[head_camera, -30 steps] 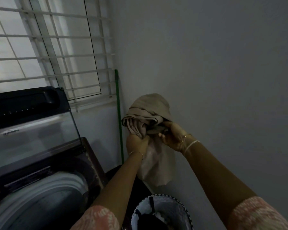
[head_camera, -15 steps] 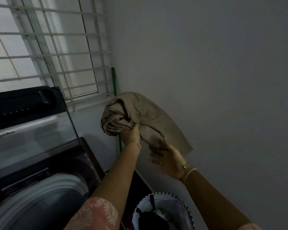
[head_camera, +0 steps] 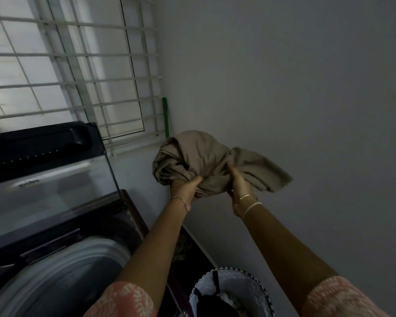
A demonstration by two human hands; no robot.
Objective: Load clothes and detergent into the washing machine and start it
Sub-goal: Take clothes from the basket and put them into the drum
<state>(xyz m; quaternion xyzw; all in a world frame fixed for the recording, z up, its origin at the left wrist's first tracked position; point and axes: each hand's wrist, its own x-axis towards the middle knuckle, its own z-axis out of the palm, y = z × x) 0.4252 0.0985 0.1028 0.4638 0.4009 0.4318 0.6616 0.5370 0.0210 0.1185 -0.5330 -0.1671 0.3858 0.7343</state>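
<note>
Your garment [head_camera: 192,161]: plain beige; your sleeves [head_camera: 124,300]: pink, white print; basket rim [head_camera: 232,269]: black-white trim; pole [head_camera: 165,115]: green; window grille [head_camera: 78,83]: white.

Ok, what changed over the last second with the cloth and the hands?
The right hand let go of the crumpled beige cloth half a second ago and now grips it again; its hanging tail has swung up and out to the right. The left hand kept its grip. The washing machine's glass lid stays raised, the round laundry basket unmoved.
</note>
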